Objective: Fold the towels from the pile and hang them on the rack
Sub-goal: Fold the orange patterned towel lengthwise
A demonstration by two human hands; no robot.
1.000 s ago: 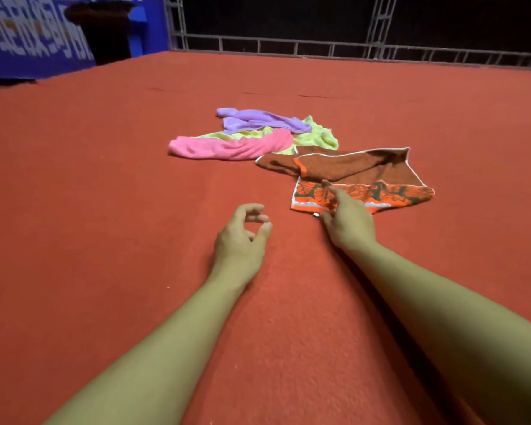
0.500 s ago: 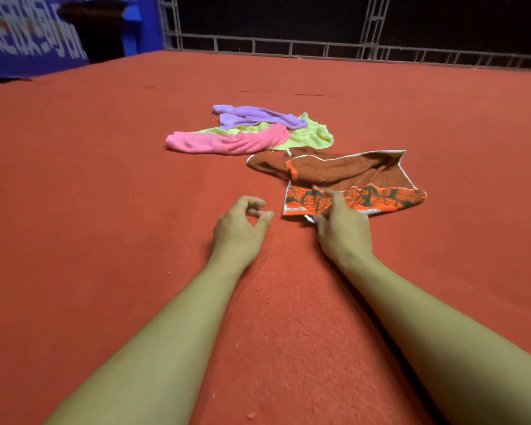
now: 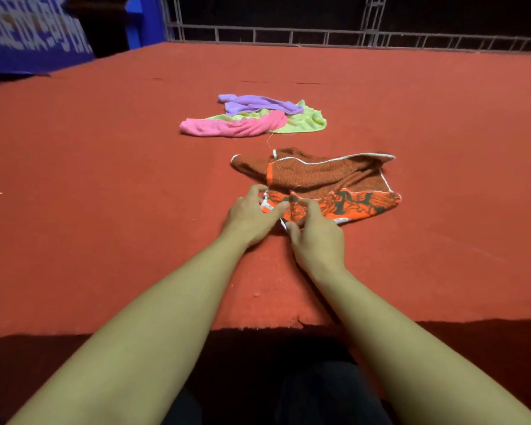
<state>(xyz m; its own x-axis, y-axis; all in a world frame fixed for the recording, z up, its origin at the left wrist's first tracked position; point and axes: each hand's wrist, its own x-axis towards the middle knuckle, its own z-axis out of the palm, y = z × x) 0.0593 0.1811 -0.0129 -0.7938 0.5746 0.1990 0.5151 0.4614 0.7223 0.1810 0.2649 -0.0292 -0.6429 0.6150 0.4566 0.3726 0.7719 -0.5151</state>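
Observation:
A crumpled brown and orange patterned towel with a white hem lies on the red table, pulled clear of the pile. My left hand pinches its near left corner between thumb and fingers. My right hand grips the near edge just beside it, fingers curled on the orange band. Further back lies the pile: a pink towel, a purple towel and a yellow-green towel, overlapping one another. No rack is in view.
The red felt table stretches wide around the towels; its near edge runs just under my forearms. A metal truss railing lines the far side. A blue banner stands at the back left.
The brown towel has been drawn toward me, away from the pile. My left hand moved right from the bare table and took hold of the towel's corner. The table's near edge came into view.

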